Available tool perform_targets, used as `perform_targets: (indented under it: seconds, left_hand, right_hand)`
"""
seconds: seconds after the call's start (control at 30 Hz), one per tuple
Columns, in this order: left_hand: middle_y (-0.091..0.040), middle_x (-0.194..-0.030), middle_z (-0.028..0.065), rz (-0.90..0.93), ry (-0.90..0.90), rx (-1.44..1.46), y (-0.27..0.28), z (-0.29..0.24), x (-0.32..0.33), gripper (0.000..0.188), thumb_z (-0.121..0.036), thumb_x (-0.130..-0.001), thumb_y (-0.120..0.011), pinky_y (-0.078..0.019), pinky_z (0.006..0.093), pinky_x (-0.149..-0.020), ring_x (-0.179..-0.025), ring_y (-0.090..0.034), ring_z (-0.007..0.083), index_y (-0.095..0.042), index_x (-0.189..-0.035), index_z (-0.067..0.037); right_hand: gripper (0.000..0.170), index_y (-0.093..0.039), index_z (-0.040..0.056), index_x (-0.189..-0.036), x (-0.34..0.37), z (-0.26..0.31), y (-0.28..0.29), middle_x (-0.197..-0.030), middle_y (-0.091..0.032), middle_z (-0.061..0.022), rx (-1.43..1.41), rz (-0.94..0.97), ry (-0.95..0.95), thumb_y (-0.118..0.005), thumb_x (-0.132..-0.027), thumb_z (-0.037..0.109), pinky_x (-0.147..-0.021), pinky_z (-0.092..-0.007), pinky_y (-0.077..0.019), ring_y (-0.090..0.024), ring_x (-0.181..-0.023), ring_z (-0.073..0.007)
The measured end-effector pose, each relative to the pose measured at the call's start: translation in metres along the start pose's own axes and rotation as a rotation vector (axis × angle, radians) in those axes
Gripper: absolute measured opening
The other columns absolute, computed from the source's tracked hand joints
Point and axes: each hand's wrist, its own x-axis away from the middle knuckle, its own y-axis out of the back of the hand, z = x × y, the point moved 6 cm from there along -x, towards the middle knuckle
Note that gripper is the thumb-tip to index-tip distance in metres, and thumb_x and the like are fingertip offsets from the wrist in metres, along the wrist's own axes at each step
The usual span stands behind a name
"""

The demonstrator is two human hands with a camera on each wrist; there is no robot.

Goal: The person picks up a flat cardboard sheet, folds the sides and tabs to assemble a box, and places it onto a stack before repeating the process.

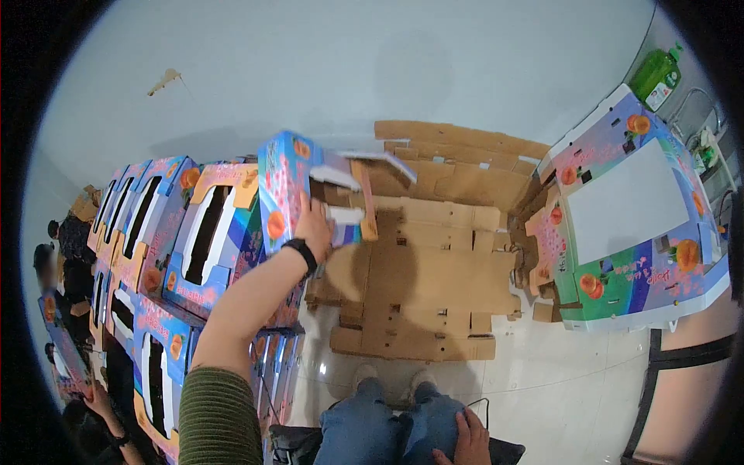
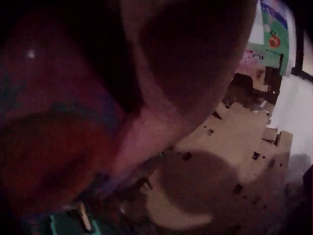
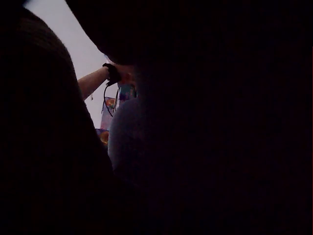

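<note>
Seated person's left hand (image 1: 316, 225), a black band at its wrist, touches the side of a peach-printed cardboard carton (image 1: 279, 182); whether its fingers curl round the edge, I cannot tell; the carton is at the right end of stacked similar cartons (image 1: 159, 314), beside flattened brown cardboard (image 1: 434, 256) on the floor; the right hand (image 1: 471, 442) rests on the jeans (image 1: 438, 418), fingers relaxed; farther right are a white-panelled peach-printed carton (image 1: 651, 275) and a green pump bottle (image 1: 657, 77).
</note>
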Motion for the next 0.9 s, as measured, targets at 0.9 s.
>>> perform_targets:
  seconds: [0.9]
  left_hand:
    - [-0.024, -0.171, -0.0003, 0.166, -0.021, -0.397, -0.156, -0.036, -0.144, 0.062, -0.046, -0.103, -0.045, 0.0025, 0.0544, -0.128, -0.158, -0.017, 0.0189, -0.039, -0.159, -0.022]
  right_hand:
    - [0.096, -0.022, 0.0051, -0.16, -0.014, -0.011, 0.002, -0.158, -0.027, -0.0323, -0.113, 0.045, -0.019, -0.075, -0.088, 0.039, -0.115, -0.0621, -0.0303, -0.033, -0.141, -0.0532]
